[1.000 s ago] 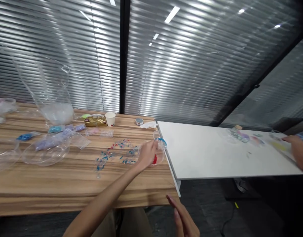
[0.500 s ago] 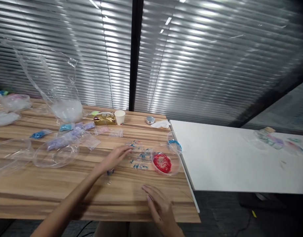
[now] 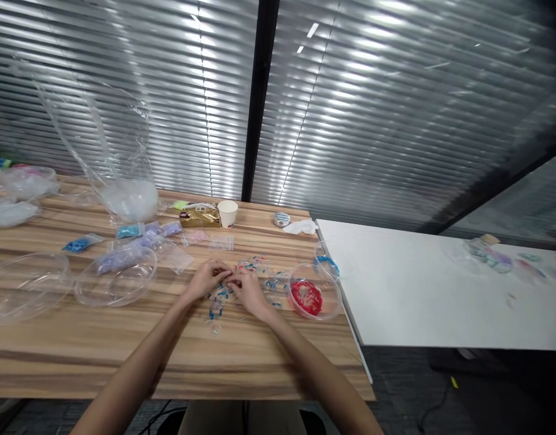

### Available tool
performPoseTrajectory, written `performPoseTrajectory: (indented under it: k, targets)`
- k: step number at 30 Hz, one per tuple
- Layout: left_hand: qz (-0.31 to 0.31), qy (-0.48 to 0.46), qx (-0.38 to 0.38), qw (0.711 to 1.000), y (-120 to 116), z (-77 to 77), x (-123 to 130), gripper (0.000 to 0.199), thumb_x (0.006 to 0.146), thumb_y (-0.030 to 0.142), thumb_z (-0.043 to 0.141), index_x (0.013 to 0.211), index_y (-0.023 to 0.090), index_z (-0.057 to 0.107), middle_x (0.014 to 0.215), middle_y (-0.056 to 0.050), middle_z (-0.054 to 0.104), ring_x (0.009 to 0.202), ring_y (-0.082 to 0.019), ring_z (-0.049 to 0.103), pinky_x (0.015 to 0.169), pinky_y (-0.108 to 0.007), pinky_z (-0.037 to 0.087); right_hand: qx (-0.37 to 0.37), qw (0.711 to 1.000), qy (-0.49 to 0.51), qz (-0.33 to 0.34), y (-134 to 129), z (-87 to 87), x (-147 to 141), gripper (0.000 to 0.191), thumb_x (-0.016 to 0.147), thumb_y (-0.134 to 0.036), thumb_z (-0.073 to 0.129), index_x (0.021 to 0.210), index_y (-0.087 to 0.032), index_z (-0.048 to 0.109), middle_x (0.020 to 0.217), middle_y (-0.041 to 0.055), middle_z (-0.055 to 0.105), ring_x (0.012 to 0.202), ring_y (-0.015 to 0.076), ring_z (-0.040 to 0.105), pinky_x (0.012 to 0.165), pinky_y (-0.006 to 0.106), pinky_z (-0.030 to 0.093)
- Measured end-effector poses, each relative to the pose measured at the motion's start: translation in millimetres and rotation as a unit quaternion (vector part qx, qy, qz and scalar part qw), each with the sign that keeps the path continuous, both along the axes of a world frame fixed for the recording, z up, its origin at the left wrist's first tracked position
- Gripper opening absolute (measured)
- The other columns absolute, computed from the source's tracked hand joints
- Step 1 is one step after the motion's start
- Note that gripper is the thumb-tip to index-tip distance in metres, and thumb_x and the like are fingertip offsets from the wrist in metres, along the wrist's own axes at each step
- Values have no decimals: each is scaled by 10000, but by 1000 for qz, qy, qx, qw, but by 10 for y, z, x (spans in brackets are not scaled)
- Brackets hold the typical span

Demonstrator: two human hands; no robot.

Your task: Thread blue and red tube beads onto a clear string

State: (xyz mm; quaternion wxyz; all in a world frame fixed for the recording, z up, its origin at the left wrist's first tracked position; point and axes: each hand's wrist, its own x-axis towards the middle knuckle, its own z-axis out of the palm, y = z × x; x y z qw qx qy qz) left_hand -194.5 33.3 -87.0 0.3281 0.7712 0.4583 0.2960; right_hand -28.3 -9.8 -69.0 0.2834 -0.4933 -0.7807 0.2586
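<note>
Okay, left hand and right hand fingertips close together; from my feed, can't tell what they grasp. Blue pieces scattered beside them on desk; clear bowl with red pieces farther right.

Left hand: bare, slender fingers; nails too small to make out. Left forearm: bare over the whole visible length, slim at the wrist, broadening smoothly toward the elbow. Right hand: bare, narrow fingers, nail detail likewise unresolved. Right forearm: bare along all that shows, same slim taper as the left. Trousers: dull beige, plain and matte in the part showing; dark narrow line between the legs. Fabric texture too dim to read.
</note>
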Motion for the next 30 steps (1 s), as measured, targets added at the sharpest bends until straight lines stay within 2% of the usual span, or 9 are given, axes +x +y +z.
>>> performPoseTrajectory:
  k: [7,12,16,21,25,30]
  targets:
    - [-51,-20,-24,998,87,-24,-121,284,794,390,596,879,159,737,922,-95,681,902,-213,604,825,-332,473,27,999,5,-30,67,-179,-92,93,813,-83,617,780,-125,693,829,61,631,817,156,572,794,255,434]
    - [-82,-9,-20,996,120,-29,-233,269,782,399,614,900,197,746,983,-88,679,953,-219,602,876,-332,455,40,999,-1,-28,59,-216,-85,122,835,-80,585,763,-139,663,866,59,622,861,162,557,828,267,419]
    - [-45,-4,-4,999,80,-16,-173,293,816,416,570,852,180,740,898,-83,700,880,-216,619,809,-318,465,78,996,-13,-34,-8,-226,34,119,843,-83,559,795,-152,643,913,69,611,924,196,525,858,308,406]
    - [27,5,39,999,-1,-3,-5,284,804,425,595,793,178,735,837,-73,698,823,-213,617,756,-306,463,114,984,71,-119,-11,-283,193,169,880,-83,456,843,-153,606,868,64,600,841,180,538,787,286,428]
    - [30,-2,21,999,-13,-3,2,272,774,428,627,758,181,741,809,-71,698,809,-212,623,741,-301,474,127,970,109,-176,62,-318,270,164,872,-106,462,823,-161,609,811,55,617,793,182,555,762,290,436]
    - [-15,-22,-57,998,22,5,-138,247,692,370,685,852,195,756,943,-86,694,828,-206,634,713,-291,502,130,968,124,-173,133,-381,331,252,847,-66,456,967,-161,656,1013,93,639,968,187,574,898,308,435]
